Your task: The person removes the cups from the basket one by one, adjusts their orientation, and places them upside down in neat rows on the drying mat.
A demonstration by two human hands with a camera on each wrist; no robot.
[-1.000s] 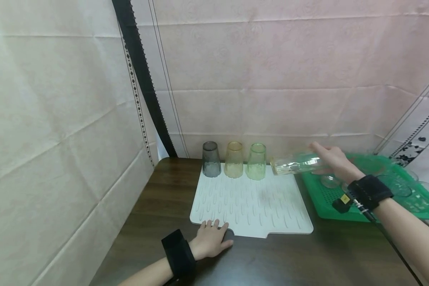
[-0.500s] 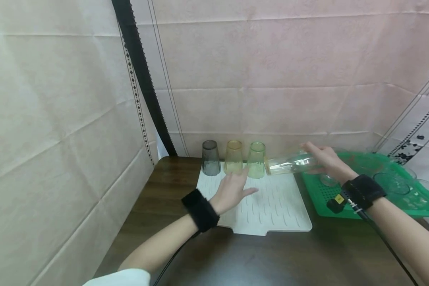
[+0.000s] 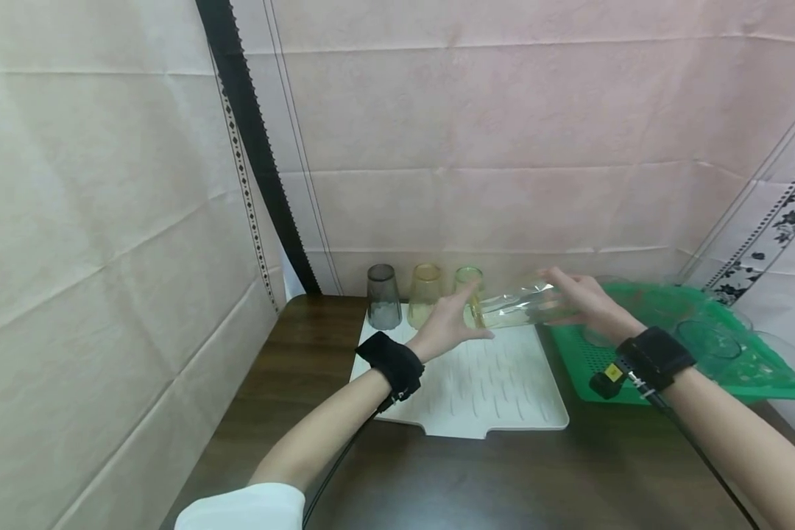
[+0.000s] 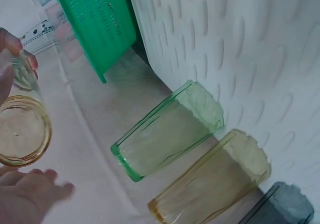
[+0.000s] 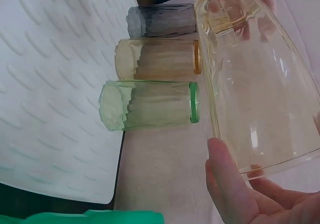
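Note:
My right hand (image 3: pixel 586 303) grips a tall, clear, pale-yellow glass (image 3: pixel 513 308), held nearly level over the back right of the white ridged board (image 3: pixel 497 383). Its round amber-tinged end (image 4: pixel 22 131) points left. Around that end, my left hand (image 3: pixel 447 327) reaches with fingers extended, the fingertips right at the glass. Along the board's back edge stand three tumblers in a row: a grey one (image 3: pixel 383 298), an amber one (image 3: pixel 425 294) and a green one (image 5: pixel 150 104). In the head view the left hand partly covers the green tumbler.
To the right is a green perforated basket (image 3: pixel 570 353) holding several clear glasses (image 3: pixel 709 338). Pale cloth (image 3: pixel 503 110) hangs behind and at the left of the dark wooden table (image 3: pixel 437 486). Black wrist straps (image 3: pixel 397 364) and cables lie along both arms.
My left hand has left the board's front edge and moved up and right to the glass's end. My right hand has shifted slightly left with the glass, and the head view has shifted a little.

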